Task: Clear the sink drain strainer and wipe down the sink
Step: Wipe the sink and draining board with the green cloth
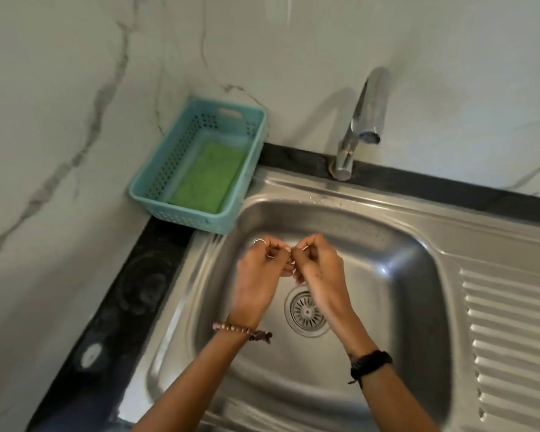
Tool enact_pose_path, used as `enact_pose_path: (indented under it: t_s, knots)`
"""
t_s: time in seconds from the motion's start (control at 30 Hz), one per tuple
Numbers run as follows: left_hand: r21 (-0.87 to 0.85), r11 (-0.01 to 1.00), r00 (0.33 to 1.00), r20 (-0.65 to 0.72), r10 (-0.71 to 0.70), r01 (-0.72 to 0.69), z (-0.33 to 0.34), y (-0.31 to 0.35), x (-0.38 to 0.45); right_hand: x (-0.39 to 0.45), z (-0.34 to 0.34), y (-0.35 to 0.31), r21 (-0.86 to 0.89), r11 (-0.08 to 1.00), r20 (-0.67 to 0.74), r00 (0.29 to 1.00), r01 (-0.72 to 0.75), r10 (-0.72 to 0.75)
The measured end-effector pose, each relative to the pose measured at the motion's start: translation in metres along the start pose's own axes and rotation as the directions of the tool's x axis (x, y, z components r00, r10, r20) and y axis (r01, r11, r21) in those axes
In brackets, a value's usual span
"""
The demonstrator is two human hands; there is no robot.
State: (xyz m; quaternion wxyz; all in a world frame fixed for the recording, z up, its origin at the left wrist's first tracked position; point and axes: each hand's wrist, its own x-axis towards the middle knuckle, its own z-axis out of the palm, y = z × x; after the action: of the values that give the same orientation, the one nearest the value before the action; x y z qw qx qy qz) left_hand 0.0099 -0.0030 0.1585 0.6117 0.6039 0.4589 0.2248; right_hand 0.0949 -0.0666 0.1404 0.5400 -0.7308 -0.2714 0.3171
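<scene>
1. Over the middle of the sink (387, 244), I see both hands raised above the basin, fingertips meeting just left of centre.
2. Left hand (258, 272): fingers curled inward, a ring on one finger, a brown beaded bracelet (242, 329) at the wrist. Fingers are pinched together; I cannot tell whether they grasp anything.
3. Right hand (320, 269): fingers likewise curled and pinched against those of the left hand, a black band (370, 363) at the wrist. I cannot tell whether anything lies between the fingertips.
4. Drain strainer (303, 311): seated in the basin floor, below and nearer than the hands, partly covered by the right wrist. Neither hand touches it.
5. Faucet (363, 120): mounted at the far edge of the sink, spout directed toward the basin.
6. Blue basket (156, 185): on the dark counter at the far left corner, against the marble wall, touching the sink rim.
7. Green cloth (209, 179): lying flat inside the basket.
8. Ribbed drainboard (512, 322): right of the basin.
</scene>
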Motion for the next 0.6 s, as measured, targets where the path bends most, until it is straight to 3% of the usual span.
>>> enact_pose_path:
  t_s: [0.13, 0.2, 0.27, 0.37, 0.5, 0.6]
  knots:
    - [0.036, 0.961, 0.95, -0.141, 0.278, -0.275, -0.042, 0.05, 0.004, 0.016, 0.02, -0.072, -0.046, 0.958, 0.056, 0.959, 0.282, -0.279]
    - [0.217, 0.895, 0.881, -0.195, 0.43, -0.389, -0.064, 0.069, 0.018, 0.031, 0.033, -0.101, -0.155, 0.902, 0.079, 0.916, 0.402, -0.394]
    - [0.448, 0.792, 0.832, -0.166, 0.529, -0.415, -0.086, 0.079, 0.04, 0.051, 0.049, -0.12, -0.309, 0.836, 0.171, 0.892, 0.453, -0.419]
    - [0.715, 0.648, 0.903, -0.053, 0.427, -0.264, -0.115, 0.077, 0.078, 0.085, 0.082, -0.133, -0.511, 0.743, 0.3, 0.9, 0.432, -0.317]
    - [0.887, 0.456, 0.992, 0.009, 0.125, -0.066, -0.132, 0.062, 0.118, 0.129, 0.126, -0.13, -0.601, 0.752, 0.319, 0.944, 0.27, -0.085]
    - [0.922, 0.386, 0.999, 0.035, -0.008, -0.029, -0.133, 0.052, 0.139, 0.146, 0.145, -0.11, -0.712, 0.695, 0.256, 0.959, 0.101, 0.123]
